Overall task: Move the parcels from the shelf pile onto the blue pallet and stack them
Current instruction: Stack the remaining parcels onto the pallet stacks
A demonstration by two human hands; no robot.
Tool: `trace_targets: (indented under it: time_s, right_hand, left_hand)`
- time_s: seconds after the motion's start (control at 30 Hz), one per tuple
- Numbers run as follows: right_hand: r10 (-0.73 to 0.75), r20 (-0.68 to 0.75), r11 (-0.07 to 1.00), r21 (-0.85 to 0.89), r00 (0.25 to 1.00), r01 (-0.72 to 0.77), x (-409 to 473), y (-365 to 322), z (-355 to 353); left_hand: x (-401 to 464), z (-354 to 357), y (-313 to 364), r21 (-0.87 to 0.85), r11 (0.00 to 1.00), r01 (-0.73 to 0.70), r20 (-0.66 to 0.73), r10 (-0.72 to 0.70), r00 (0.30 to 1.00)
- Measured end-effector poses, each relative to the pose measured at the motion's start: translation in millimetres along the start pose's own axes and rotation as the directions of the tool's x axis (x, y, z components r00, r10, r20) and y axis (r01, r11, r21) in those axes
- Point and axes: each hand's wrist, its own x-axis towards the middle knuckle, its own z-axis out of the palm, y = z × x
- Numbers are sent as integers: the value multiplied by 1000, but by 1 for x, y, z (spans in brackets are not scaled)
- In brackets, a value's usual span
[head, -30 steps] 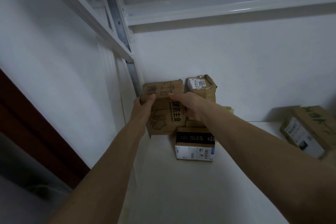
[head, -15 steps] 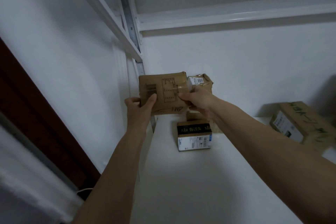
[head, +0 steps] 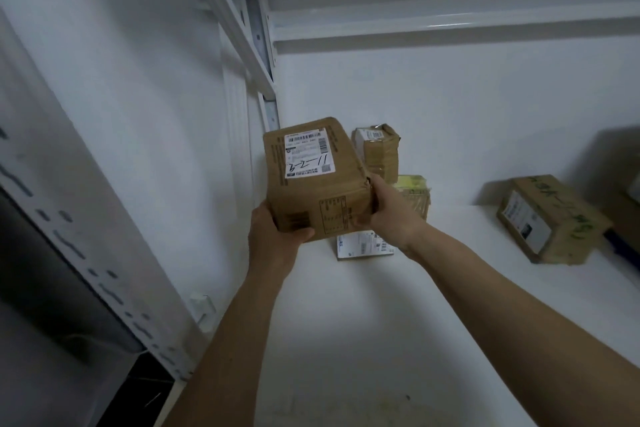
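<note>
Both hands hold one brown cardboard parcel with a white shipping label (head: 317, 180) in the air, above the white shelf board (head: 398, 322) and in front of the shelf corner. The left hand (head: 273, 239) grips the parcel's lower left corner, at about 7 o'clock of the box; its thumb lies curled over the front face near a dark printed mark. The right hand (head: 389, 215) grips the lower right side, at about 4 o'clock of the box, with the fingers wrapped behind the edge and the thumb at the torn corner. The parcel is tilted, so the top face with the label is turned toward the camera. Behind it, at 2 o'clock from the held parcel, a small brown taped carton (head: 379, 149) stands on the rest of the pile, against the white back wall (head: 450, 107). Under this carton there is a parcel with a yellow-green top (head: 414, 189). Under the right wrist a box with a white label (head: 363, 246) lies on the shelf; most of it is hidden. Well apart, at 3 o'clock, a larger brown carton with green handwriting (head: 550, 218) lies tilted on the shelf board. At 11 o'clock a grey metal shelf post (head: 258, 31) goes up.
</note>
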Motion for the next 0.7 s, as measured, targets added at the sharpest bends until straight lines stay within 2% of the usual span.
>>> trace_targets:
  time_s: [0.13, 0.27, 0.57, 0.7]
  right_hand:
    - [-11, -10, 1000, 15, 1000, 11, -10, 0, -2]
    - [12, -46, 991, 131, 999, -6, -23, 2, -11]
    - [47, -234, 990, 140, 971, -15, -77, 1, -79]
    - [42, -329, 993, 116, 943, -4, -121, -5, -123]
  left_hand:
    - [-14, 12, -2, -112, 993, -44, -20, 42, 999]
    - [-18, 26, -2, -29, 996, -83, -9, 83, 997]
    - [-52, 84, 46, 30, 987, -160, 151, 154, 977]
    - [-87, 121, 76, -36, 980, -196, 229, 199, 953]
